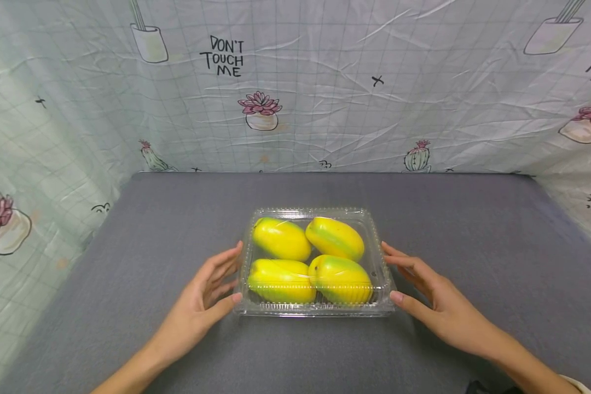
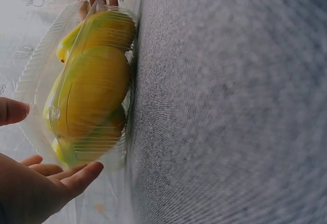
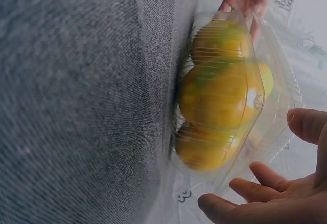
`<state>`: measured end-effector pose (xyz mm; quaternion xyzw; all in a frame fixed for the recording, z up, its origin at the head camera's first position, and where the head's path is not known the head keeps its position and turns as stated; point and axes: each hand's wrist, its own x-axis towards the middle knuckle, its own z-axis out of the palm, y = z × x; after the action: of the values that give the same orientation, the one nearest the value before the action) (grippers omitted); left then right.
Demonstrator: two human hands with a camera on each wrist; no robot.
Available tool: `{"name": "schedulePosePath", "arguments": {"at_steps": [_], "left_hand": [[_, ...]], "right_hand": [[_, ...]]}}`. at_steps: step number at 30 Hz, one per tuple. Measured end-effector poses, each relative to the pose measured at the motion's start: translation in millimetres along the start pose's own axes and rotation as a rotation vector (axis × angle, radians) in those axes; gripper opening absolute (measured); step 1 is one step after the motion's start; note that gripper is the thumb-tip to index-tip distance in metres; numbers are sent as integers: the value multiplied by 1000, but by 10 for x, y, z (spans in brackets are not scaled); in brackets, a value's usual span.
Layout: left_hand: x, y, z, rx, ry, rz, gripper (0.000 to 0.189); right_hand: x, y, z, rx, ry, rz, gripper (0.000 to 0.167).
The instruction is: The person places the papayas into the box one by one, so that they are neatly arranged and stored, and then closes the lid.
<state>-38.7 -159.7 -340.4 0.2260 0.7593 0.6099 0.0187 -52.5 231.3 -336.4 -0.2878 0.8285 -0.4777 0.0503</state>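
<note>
A clear plastic clamshell box (image 1: 320, 313) rests on the grey tabletop, its lid lying over several yellow-green mangoes (image 1: 282, 239). The fruit sits in two rows, visible through the plastic. At the box's left side is my left hand (image 1: 204, 295), its fingers loosely extended and its thumb tip by the front left corner. My right hand (image 1: 438, 301) mirrors it on the other side, thumb at the front right corner and fingertips along the edge. In the right wrist view the fingers (image 3: 253, 189) are spread apart beside the box wall.
A grey cloth-like surface (image 1: 177, 219) extends around the box. Behind and at both sides hangs a pale printed curtain (image 1: 325, 82) with plant drawings and lettering. A small dark object (image 1: 477, 387) shows at the bottom edge near the right forearm.
</note>
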Motion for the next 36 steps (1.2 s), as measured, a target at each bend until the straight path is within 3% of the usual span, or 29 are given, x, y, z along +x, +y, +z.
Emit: {"name": "schedulePosePath", "arguments": {"at_steps": [14, 19, 32, 36], "left_hand": [[-20, -57, 45, 15, -6, -109, 66], [-20, -65, 55, 18, 4, -118, 67], [-42, -5, 115, 47, 119, -234, 61], [-27, -5, 116, 7, 127, -288, 63]], "right_hand": [[-6, 4, 40, -1, 24, 13, 57], [-5, -3, 57, -16, 40, 33, 57], [-7, -6, 109, 25, 86, 115, 59], [-10, -10, 109, 99, 57, 207, 59]]}}
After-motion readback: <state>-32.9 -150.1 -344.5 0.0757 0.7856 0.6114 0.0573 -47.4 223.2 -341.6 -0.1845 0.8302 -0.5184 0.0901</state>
